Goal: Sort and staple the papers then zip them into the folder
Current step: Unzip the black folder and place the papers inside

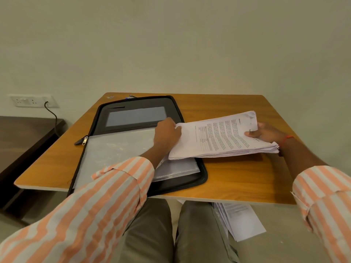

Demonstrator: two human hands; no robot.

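A thick stack of printed papers (pixel 218 138) is held just above the wooden table (pixel 237 179), its left part over the folder. My right hand (pixel 266 132) grips the stack's right end, thumb on top. My left hand (pixel 166 132) holds the stack's left edge with curled fingers. The black zip folder (pixel 133 112) lies open on the table's left half, with clear plastic sleeves (pixel 115 152) inside its near half. Its zipper pull (pixel 83 140) hangs off the left side.
More printed sheets (pixel 241 219) lie on the floor under the table's near right edge. A pen or small item (pixel 132 96) sits behind the folder at the far edge. A dark low cabinet (pixel 24 141) stands left, below a wall socket (pixel 32 101) with a cable.
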